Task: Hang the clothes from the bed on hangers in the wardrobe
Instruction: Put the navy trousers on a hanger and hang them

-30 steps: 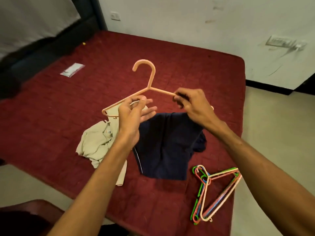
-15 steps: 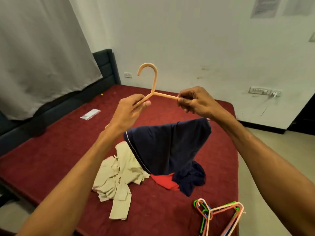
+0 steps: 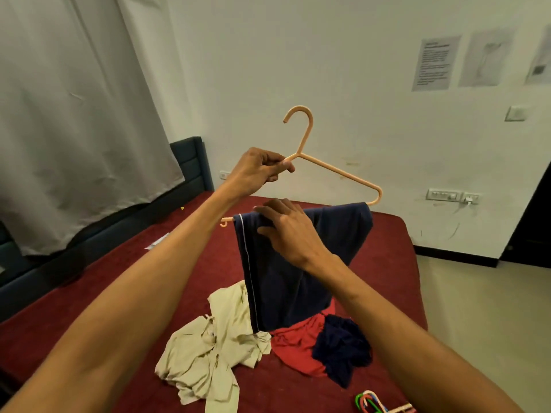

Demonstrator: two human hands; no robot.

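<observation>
A peach plastic hanger [image 3: 340,172] is held up above the bed. My left hand [image 3: 259,168] pinches its left arm just below the hook. A navy garment with a white side stripe [image 3: 286,272] hangs folded over the hanger's lower bar. My right hand [image 3: 286,231] lies on the top of this garment at the bar, fingers spread to the left. Below on the red bed [image 3: 89,308] lie a beige shirt [image 3: 208,353], a red garment [image 3: 295,347] and a crumpled navy garment [image 3: 343,350].
A bundle of coloured hangers [image 3: 378,405] sits at the bed's near right corner. A dark headboard [image 3: 190,165] and a grey curtain [image 3: 68,120] stand at the left. The white wall behind carries papers and sockets; pale floor runs to the right of the bed.
The hanger with the navy garment rose well above the bed. My right hand let go of the hanger's right arm and came down onto the garment at the bar.
</observation>
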